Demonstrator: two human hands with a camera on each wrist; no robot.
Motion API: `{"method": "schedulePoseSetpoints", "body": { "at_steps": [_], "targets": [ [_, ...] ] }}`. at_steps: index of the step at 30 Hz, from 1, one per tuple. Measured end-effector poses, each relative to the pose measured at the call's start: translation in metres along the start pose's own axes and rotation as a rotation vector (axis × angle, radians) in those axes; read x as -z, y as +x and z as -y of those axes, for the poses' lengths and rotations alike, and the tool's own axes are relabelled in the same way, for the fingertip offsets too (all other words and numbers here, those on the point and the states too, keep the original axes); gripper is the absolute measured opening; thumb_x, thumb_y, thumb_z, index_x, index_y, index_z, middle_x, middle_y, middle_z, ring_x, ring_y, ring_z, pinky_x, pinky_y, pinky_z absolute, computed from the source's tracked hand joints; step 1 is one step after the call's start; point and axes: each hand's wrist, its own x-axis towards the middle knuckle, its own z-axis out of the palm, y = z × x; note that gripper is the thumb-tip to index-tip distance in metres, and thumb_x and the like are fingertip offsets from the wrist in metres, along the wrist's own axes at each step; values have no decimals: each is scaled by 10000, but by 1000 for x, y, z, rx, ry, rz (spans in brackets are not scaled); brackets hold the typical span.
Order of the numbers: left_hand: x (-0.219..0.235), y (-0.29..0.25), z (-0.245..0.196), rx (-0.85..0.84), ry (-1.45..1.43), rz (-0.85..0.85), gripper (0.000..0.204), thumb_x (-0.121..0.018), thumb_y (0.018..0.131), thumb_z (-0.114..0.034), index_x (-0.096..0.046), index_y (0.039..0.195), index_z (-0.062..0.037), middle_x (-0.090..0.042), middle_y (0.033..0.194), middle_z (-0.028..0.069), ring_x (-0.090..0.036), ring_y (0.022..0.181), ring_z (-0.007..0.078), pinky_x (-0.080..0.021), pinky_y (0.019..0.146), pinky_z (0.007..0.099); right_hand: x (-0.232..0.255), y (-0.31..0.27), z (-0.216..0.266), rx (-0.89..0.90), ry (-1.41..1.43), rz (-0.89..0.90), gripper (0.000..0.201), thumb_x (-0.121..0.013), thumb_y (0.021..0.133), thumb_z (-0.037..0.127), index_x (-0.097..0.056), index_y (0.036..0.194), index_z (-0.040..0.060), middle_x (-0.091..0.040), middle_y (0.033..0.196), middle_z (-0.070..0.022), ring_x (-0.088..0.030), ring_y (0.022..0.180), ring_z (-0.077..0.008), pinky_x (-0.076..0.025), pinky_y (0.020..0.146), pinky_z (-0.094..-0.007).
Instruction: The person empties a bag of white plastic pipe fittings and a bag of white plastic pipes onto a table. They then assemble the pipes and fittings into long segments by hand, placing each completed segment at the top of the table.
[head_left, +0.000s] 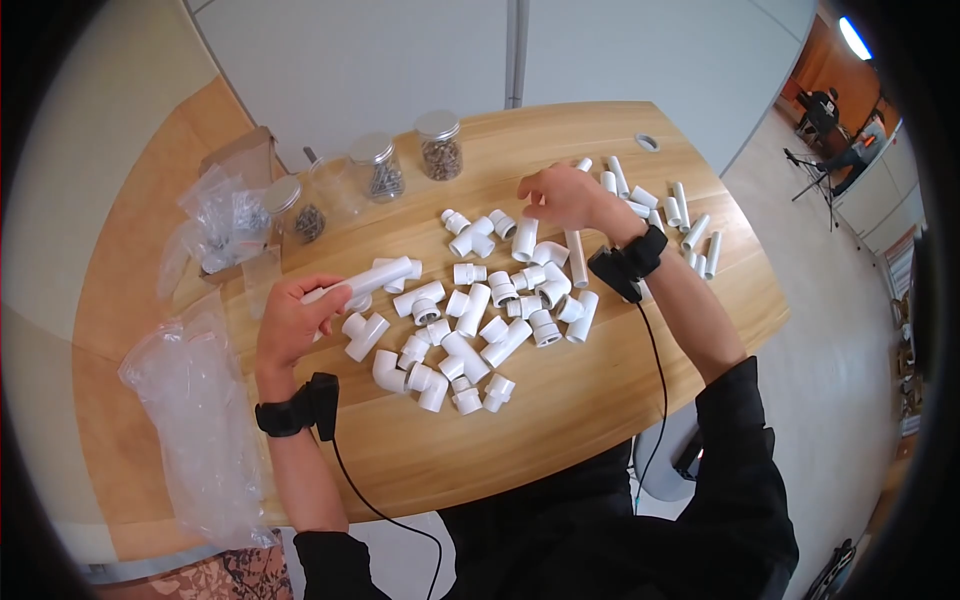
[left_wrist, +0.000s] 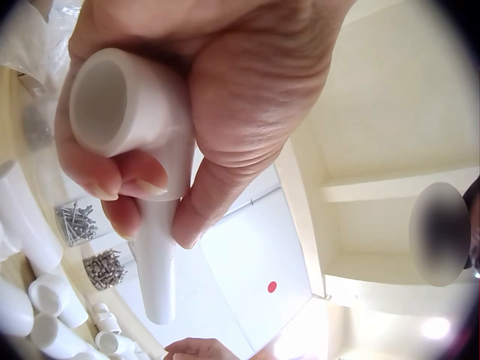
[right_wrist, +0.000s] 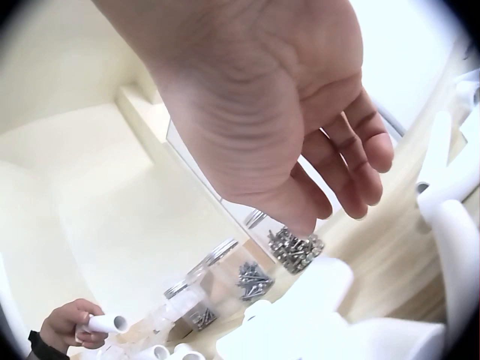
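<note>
The left hand point(head_left: 296, 322) grips a white fitting with a long white pipe point(head_left: 372, 284) sticking out of it toward the middle of the table. In the left wrist view, fingers and thumb of the left hand point(left_wrist: 247, 90) wrap the fitting point(left_wrist: 161, 105), whose round opening faces the camera, and the pipe point(left_wrist: 157, 277) extends beyond the fingertips. The right hand point(head_left: 572, 197) is over the back of the loose fittings, close to a white fitting point(head_left: 525, 240). Seen from the right wrist, the right hand point(right_wrist: 277, 112) has loosely bent, spread fingers with nothing between them.
White fittings point(head_left: 468, 355) lie scattered mid-table. Short pipes point(head_left: 683, 205) are grouped at the right. Lidded jars of screws point(head_left: 438, 150) stand along the back, beside an opened box point(head_left: 240, 160) with plastic bags. A large clear bag point(head_left: 200, 420) covers the left edge.
</note>
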Motion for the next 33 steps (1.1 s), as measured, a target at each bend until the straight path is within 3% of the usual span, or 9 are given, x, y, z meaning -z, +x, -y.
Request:
{"method": "schedulePoseSetpoints", "body": {
  "at_steps": [5, 8, 20, 33],
  "targets": [
    [1, -2, -2, -4, 15, -1, 209, -652, 787, -175, -650, 881, 12, -597, 662, 15, -474, 482, 38, -375, 440, 175, -1, -16, 21, 67, -167, 189, 389, -521, 669, 12, -593, 1041, 102, -586, 954, -148, -574, 898, -319, -463, 755, -393],
    [-1, -2, -4, -5, -5, 14, 215, -653, 785, -175, -649, 890, 13, -600, 668, 16, -475, 491, 37, -374, 446, 175, -6, -20, 24, 91, -200, 216, 378, -546, 681, -5, -596, 1037, 113, -578, 933, -125, -572, 912, -315, -471, 756, -390],
    [-10, 1, 1, 9, -38, 52, 270, -668, 774, -181, -638, 943, 28, -614, 701, 19, -470, 504, 34, -368, 455, 180, -18, -23, 14, 239, -355, 81, 309, -602, 697, 47, -597, 995, 125, -575, 882, -110, -561, 924, -275, -480, 746, -373],
    [-16, 1, -1, 27, -43, 70, 249, -667, 779, -180, -648, 930, 18, -568, 662, -17, -461, 497, 24, -368, 462, 177, -18, -26, 11, 224, -236, 84, 291, -656, 665, 108, -555, 938, 91, -556, 881, -90, -544, 925, -284, -470, 747, -395]
  ]
}}
